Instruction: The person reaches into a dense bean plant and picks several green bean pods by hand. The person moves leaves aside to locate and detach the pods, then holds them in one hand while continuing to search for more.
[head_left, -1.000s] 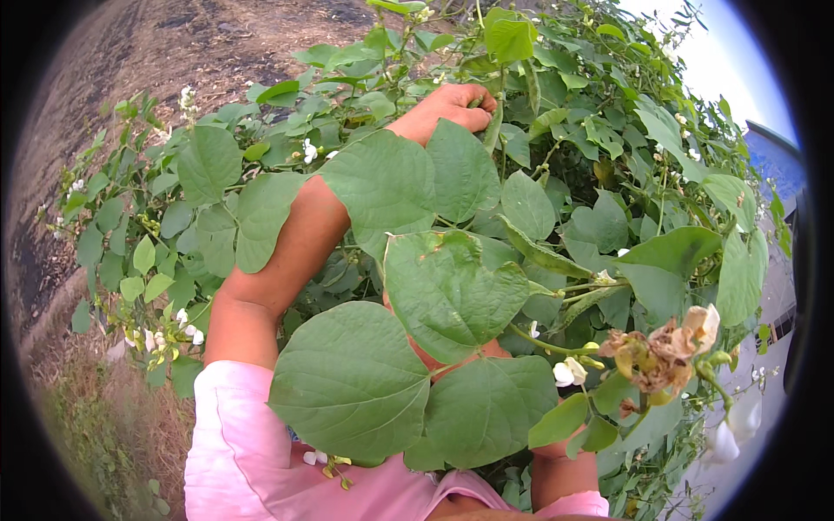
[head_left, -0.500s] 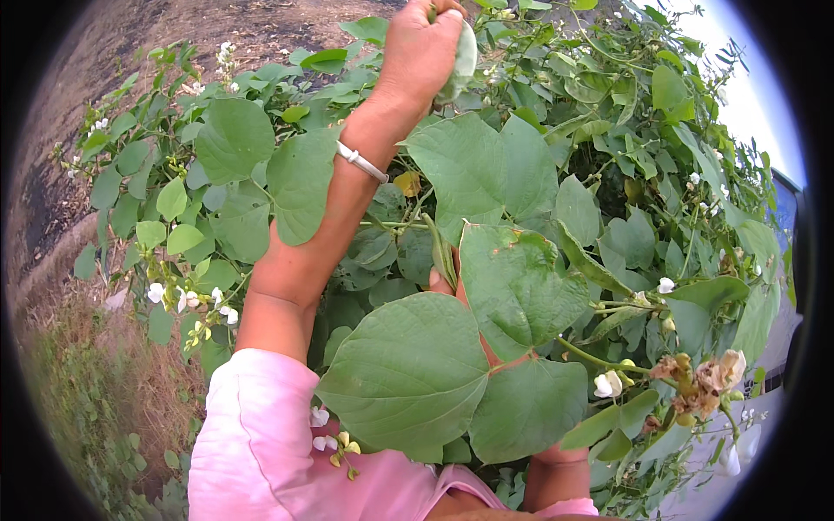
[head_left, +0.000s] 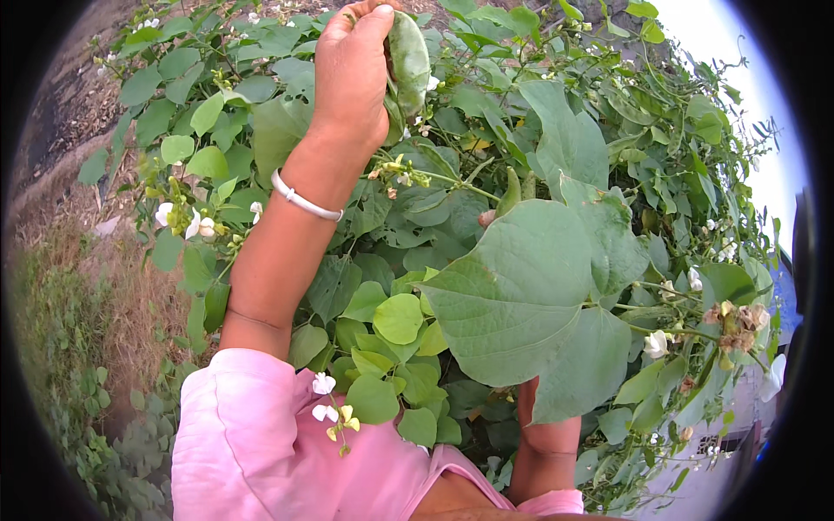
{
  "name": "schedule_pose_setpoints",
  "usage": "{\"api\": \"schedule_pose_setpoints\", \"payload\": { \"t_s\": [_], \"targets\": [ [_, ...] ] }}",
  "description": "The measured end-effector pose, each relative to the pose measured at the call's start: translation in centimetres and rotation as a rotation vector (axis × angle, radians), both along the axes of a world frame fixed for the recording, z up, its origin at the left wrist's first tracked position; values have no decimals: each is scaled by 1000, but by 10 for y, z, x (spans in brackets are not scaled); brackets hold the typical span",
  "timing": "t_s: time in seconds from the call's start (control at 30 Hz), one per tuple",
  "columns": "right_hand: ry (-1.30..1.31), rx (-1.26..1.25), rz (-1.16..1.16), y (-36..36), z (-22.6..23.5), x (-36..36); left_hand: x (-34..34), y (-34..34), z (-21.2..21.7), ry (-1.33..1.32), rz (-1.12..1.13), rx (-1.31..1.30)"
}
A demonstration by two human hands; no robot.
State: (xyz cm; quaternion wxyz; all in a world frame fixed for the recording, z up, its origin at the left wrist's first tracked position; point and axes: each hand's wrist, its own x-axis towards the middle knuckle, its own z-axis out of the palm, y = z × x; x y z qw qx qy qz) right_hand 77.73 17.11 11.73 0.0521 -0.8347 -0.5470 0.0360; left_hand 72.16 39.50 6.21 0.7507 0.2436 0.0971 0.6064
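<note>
Big leaf (head_left: 521,295) in front, hiding most of right hand (head_left: 489,218), grip impossible to tell. Flat green bean pod (head_left: 408,61) clasped in raised left hand (head_left: 352,78), high among vines (head_left: 608,130).

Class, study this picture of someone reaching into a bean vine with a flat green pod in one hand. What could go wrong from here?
1. The left hand grips a flat green pod among tangled stems; a hard tug might tear the vine or knock off nearby white flowers.
2. The right hand is mostly hidden behind a large leaf, only a fingertip showing, so it works unseen and could snap stems.
</note>
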Motion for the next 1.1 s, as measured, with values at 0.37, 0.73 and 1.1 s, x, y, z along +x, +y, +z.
{"api": "schedule_pose_setpoints", "payload": {
  "t_s": [0.37,0.73,1.1],
  "targets": [
    [730,-178,58,-1,6,-49,-106,-95,5,47,-264,172],
    [563,757,231,-57,1,-104,-136,-195,20,196,-151,446],
    [1106,986,175,-130,-5,-141,-121,-263,25,229,72,832]
  ]
}}
